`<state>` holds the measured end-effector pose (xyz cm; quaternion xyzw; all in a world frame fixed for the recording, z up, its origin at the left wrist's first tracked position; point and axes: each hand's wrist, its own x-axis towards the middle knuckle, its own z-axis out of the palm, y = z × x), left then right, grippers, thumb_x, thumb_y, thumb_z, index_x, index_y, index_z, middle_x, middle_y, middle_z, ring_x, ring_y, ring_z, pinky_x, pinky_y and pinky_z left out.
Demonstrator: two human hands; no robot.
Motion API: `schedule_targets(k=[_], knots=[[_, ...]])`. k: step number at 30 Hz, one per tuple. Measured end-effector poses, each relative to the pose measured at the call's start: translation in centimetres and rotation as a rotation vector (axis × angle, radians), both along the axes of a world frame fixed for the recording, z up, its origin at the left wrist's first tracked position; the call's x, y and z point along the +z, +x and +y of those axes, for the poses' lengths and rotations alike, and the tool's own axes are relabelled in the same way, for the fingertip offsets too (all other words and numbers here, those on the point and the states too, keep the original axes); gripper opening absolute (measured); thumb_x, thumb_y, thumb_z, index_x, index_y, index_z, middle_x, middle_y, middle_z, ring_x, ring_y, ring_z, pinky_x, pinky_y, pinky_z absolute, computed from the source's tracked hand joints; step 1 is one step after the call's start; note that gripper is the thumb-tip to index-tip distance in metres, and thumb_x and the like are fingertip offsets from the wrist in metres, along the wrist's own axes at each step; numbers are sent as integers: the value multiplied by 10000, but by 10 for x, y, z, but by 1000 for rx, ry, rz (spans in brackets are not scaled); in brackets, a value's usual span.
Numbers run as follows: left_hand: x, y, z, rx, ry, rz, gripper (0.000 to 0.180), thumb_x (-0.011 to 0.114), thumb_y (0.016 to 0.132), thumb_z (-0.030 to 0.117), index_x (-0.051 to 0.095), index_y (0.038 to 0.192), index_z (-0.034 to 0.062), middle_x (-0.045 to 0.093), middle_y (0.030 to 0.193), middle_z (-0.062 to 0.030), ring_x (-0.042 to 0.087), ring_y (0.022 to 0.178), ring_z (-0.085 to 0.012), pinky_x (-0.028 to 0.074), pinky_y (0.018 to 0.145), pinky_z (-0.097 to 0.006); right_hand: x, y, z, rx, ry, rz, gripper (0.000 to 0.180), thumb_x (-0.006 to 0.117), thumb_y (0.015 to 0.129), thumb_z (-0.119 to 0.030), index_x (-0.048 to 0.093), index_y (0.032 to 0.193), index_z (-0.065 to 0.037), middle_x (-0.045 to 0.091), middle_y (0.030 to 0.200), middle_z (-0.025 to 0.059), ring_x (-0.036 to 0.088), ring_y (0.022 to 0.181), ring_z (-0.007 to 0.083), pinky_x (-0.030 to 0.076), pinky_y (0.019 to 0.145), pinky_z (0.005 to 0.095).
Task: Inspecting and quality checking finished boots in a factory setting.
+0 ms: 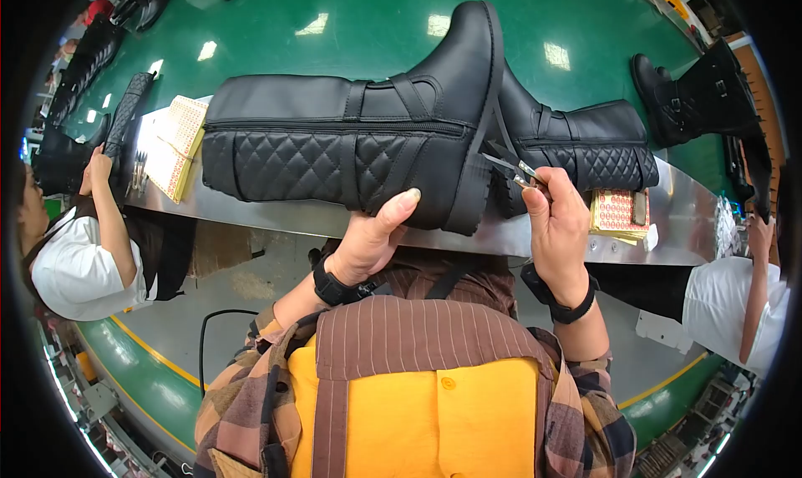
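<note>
A tall black quilted boot [351, 136] lies on its side across the middle, its shaft to the left and its sole to the right. My left hand [373, 236] grips it from below near the heel, the thumb pressed on the side. My right hand [553, 219] holds small metal snips [511, 167] with the tips at the boot's heel and sole edge. A second black quilted boot [585, 140] lies just behind the first, to the right.
A shiny metal bench edge [276, 215] runs under the boots, with green conveyor [368, 31] beyond. Sticker sheets [174, 144] lie at left and a sticker pad [616, 212] at right. Other people in white sit at left [79, 261] and right [735, 303]. More boots [697, 98] stand farther right.
</note>
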<state>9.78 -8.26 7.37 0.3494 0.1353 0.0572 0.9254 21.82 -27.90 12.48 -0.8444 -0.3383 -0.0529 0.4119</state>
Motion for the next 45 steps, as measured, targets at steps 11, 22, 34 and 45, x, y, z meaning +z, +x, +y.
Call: schedule_targets(k=[11, 22, 34, 45], knots=[[15, -9, -4, -47, 89, -12, 425, 653, 888, 103, 524, 1283, 15, 595, 1216, -66, 569, 1098, -155, 454, 989, -318, 8, 0, 17, 39, 60, -70, 247, 640, 907, -230, 563, 900, 5, 531, 725, 102, 512, 619, 249, 424, 580, 334], [34, -13, -3, -100, 287, -39, 408, 681, 873, 115, 561, 1247, 7, 600, 1203, -54, 575, 1064, -122, 474, 951, -286, 14, 3, 27, 116, 70, -179, 233, 636, 911, -215, 572, 872, 6, 525, 710, 94, 501, 597, 221, 414, 559, 315], [31, -14, -10, -27, 287, 44, 404, 708, 836, 105, 582, 1205, 1, 610, 1166, -54, 587, 1029, -141, 470, 936, -296, 24, 0, 3, -12, 7, -279, 182, 702, 843, -152, 614, 907, -6, 595, 778, 124, 566, 660, 276, 454, 625, 366], [23, -25, 13, 174, 415, -55, 350, 672, 821, 62, 607, 1159, -3, 639, 1098, -65, 613, 980, -160, 487, 900, -304, 24, 142, -243, -866, -666, -435, 292, 519, 966, -276, 548, 1118, -28, 626, 1001, 198, 596, 927, 395, 463, 781, 473]])
